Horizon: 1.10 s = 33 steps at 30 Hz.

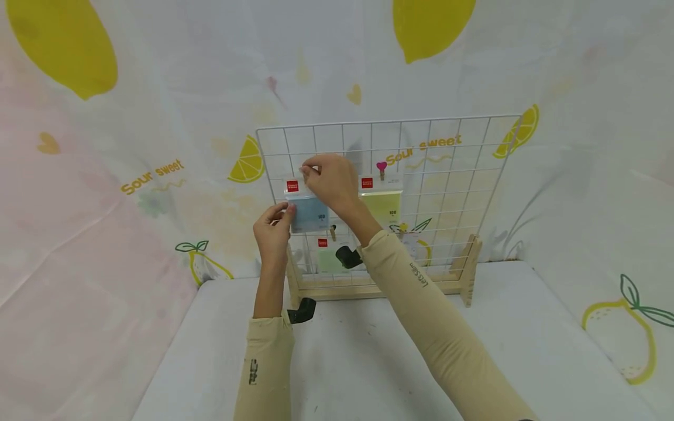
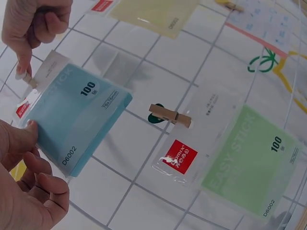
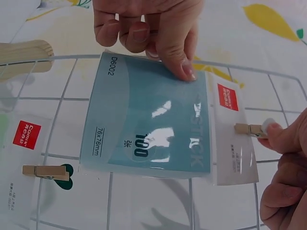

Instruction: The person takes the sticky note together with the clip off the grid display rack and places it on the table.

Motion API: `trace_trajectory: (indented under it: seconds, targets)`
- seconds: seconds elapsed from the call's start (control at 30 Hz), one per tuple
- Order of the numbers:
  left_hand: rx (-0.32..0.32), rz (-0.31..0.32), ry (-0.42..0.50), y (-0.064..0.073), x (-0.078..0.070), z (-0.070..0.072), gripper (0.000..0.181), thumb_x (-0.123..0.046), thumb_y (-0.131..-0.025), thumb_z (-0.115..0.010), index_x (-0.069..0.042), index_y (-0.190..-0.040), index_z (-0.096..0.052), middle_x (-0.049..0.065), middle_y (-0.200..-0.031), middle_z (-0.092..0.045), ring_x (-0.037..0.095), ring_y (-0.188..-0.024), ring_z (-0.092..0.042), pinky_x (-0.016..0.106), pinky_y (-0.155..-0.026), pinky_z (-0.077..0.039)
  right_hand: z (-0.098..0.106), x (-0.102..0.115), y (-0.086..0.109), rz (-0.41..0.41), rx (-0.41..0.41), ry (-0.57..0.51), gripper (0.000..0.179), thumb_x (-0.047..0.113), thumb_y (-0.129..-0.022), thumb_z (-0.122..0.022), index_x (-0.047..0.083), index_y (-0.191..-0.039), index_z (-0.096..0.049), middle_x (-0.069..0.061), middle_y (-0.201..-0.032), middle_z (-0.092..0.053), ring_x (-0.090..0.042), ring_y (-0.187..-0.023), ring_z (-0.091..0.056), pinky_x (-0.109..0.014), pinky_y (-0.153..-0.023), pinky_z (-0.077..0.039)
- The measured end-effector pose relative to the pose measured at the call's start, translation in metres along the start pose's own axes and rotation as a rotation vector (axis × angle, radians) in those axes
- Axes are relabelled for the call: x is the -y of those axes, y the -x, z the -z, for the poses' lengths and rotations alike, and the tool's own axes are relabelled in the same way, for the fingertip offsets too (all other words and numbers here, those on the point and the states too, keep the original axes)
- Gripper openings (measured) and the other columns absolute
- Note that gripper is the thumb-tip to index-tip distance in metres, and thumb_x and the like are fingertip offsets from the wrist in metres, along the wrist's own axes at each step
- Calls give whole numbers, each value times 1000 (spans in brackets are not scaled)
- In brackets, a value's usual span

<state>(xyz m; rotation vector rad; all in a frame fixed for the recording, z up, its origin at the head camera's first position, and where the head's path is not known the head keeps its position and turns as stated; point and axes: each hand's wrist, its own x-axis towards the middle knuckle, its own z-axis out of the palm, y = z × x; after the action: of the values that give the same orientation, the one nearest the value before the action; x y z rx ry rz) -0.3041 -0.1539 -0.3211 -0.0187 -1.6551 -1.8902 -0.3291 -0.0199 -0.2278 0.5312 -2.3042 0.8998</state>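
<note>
I have the blue pack (image 1: 309, 213) upright in front of the left part of the wire grid (image 1: 400, 121). My left hand (image 1: 272, 228) pinches its left edge, thumb on the front and the other fingers bent beyond the edge. My right hand (image 1: 333, 182) is above, thumb and forefinger closed on the pale end of a wooden clip (image 3: 247, 129) that lies over the pack's clear header; I can't tell whether it bites a wire.

Right of the blue pack hangs the yellow pack (image 1: 380, 204), under a pink heart clip (image 1: 381, 167). Lower down, the green pack (image 2: 249, 167) hangs from a clip with a dark green end (image 2: 170, 115). Further right, a yellow-topped clip (image 1: 403, 227) is partly hidden near my sleeve. The grid stands on wooden feet (image 1: 470, 272) on the white counter (image 1: 347, 351), before a lemon-print cloth (image 1: 326, 58).
</note>
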Motion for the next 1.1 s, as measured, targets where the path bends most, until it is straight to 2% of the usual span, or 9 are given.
trace_trajectory:
  seconds: [0.2,0.37,0.7,1.1]
  targets:
    - [-30,7,-19,2,1,-1,22,-7,-89,-74,10,-103,-71,-2,-75,-52,4,-60,-43,15,-48,-34,-3,-4,1,-44,-39,-116,16,19,-95,-66,12,-102,-79,-1,-92,-74,-14,-70,-54,-23,-53,-36]
    - [-36,-14,-29,5,0,-2,20,-5,-89,-73,10,-102,-71,-2,-76,-52,7,-65,-45,17,-52,-35,-1,-5,3,-26,-81,-159,17,17,-96,-65,11,-102,-79,-3,-84,-72,-16,-62,-50,-23,-49,-29]
    - [-40,-50,-63,9,0,2,18,-5,-90,-72,8,-103,-72,0,-78,-54,10,-67,-46,19,-56,-35,5,-2,4,58,-107,-152,17,17,-96,-65,10,-102,-79,-4,-84,-73,-16,-60,-48,-23,-49,-28]
    - [-55,-79,-79,12,-10,8,18,-6,-89,-73,8,-100,-73,0,-78,-55,9,-66,-48,18,-55,-38,14,1,7,85,-108,-139,17,16,-96,-65,9,-101,-79,-4,-83,-73,-16,-58,-47,-24,-49,-28]
